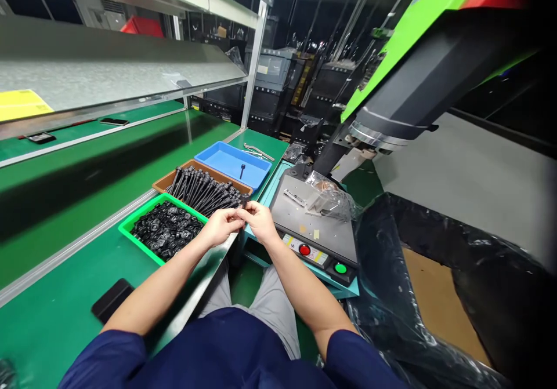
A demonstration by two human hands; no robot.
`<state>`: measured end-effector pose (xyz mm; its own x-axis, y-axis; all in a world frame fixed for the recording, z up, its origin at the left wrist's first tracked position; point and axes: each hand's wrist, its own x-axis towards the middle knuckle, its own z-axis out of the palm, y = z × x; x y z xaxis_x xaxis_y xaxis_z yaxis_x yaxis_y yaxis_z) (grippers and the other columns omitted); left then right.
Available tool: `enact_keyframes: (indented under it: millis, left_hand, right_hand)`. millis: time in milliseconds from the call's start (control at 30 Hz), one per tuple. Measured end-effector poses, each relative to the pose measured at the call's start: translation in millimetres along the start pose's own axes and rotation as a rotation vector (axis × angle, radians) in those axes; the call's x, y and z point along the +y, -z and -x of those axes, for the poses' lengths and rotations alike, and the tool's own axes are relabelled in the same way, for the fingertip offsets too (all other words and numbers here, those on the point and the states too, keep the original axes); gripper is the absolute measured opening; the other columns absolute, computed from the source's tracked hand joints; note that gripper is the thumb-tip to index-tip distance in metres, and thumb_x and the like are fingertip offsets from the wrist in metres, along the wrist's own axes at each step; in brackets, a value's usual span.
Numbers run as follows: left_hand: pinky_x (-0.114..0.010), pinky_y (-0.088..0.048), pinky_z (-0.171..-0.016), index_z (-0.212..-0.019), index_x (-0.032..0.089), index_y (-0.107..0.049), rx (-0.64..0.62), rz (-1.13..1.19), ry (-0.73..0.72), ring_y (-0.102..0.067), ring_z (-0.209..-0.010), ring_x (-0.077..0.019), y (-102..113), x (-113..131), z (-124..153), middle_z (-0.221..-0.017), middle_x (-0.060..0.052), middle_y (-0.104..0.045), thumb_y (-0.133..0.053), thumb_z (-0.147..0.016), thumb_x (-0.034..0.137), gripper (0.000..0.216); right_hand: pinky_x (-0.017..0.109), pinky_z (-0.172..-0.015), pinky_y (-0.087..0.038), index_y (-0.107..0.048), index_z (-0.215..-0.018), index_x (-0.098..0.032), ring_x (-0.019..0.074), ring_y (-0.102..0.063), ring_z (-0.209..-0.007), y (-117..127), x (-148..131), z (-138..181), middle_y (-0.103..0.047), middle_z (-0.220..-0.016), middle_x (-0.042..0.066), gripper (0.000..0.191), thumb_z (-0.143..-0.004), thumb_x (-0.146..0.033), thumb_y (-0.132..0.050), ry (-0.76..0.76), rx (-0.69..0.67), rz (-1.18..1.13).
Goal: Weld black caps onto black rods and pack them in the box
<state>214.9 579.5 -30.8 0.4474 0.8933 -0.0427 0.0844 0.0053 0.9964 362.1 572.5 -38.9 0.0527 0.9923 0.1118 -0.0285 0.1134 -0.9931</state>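
Green-topped bench (52, 337) runs along the left, silvery shelving frame (256, 58) rising behind it, and at the near edge both hands meet! Right hand (260, 222): grip pinched around a small black plastic part (245, 199), which pokes up above the fingers, beside the brown rectangular tray (159, 185) of long black stemmed pieces (198, 189). Left hand (221, 226) comes in fingertip to fingertip; whether its grip clamps anything, I can't tell. Nearer sits a bright green plastic tray (139, 244) heaped with round black pieces (167, 226); farther off, a blue plastic tray (224, 160) carries one black stemmed piece (242, 171).
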Motion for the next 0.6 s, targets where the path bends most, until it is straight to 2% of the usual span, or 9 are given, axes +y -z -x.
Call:
enact_keyframes:
  millis: [67,200,267,367,433,600]
  left_hand:
    - [-0.031,-0.048,-0.062,-0.078,0.015,-0.073,0.064,-0.11,-0.03,-0.06,-0.063,-0.0186,18,2,-5,-0.068,-0.004,-0.067,-0.071,-0.072,0.037,0.022]
    - [-0.036,-0.048,-0.087,-0.087,0.019,-0.077,0.418,-0.48,-0.128,-0.066,-0.09,-0.0271,76,7,-26,-0.09,-0.007,-0.074,-0.069,-0.073,0.03,0.019]
    - [-0.041,-0.044,-0.097,-0.092,0.019,-0.077,0.538,-0.708,-0.066,-0.064,-0.101,-0.0312,107,3,-39,-0.099,-0.01,-0.074,-0.066,-0.075,0.025,0.021]
    - [-0.046,-0.044,-0.097,-0.095,0.018,-0.077,0.56,-0.933,0.119,-0.064,-0.104,-0.0353,143,-10,-56,-0.102,-0.015,-0.074,-0.065,-0.075,0.023,0.024]
    - [-0.046,-0.045,-0.094,-0.09,0.019,-0.077,0.537,-1.003,0.197,-0.064,-0.102,-0.0357,156,-19,-64,-0.098,-0.016,-0.074,-0.068,-0.072,0.022,0.021]
    - [-0.044,-0.048,-0.087,-0.071,0.021,-0.075,0.47,-1.06,0.225,-0.067,-0.094,-0.0351,162,-32,-76,-0.082,-0.016,-0.073,-0.076,-0.062,0.024,0.01]
  right_hand:
    - [0.031,-0.068,-0.052,-0.067,-0.086,-0.018,0.0176,-0.063,-0.072,0,1,-1,-0.069,-0.082,0.004,0.038,-0.069,-0.05,-0.076,0.019,0.023,0.04]
    - [0.032,-0.069,-0.052,-0.068,-0.096,-0.017,0.0171,-0.063,-0.072,14,-3,7,-0.07,-0.087,0.007,0.045,-0.073,-0.054,-0.072,-0.02,0.053,0.003]
    - [0.032,-0.068,-0.052,-0.068,-0.094,-0.016,0.0166,-0.062,-0.069,25,-3,15,-0.07,-0.082,0.006,0.047,-0.072,-0.057,-0.073,-0.048,0.062,-0.015]
    - [0.033,-0.068,-0.052,-0.069,-0.093,-0.016,0.0166,-0.062,-0.069,38,0,28,-0.07,-0.08,0.006,0.048,-0.07,-0.058,-0.074,-0.083,0.074,-0.019]
    - [0.033,-0.069,-0.052,-0.069,-0.093,-0.016,0.017,-0.063,-0.069,44,3,37,-0.071,-0.081,0.007,0.049,-0.07,-0.058,-0.075,-0.109,0.081,-0.014]
    - [0.036,-0.067,-0.054,-0.069,-0.091,-0.016,0.0187,-0.064,-0.066,53,7,49,-0.071,-0.079,0.008,0.052,-0.068,-0.062,-0.075,-0.152,0.099,0.018]
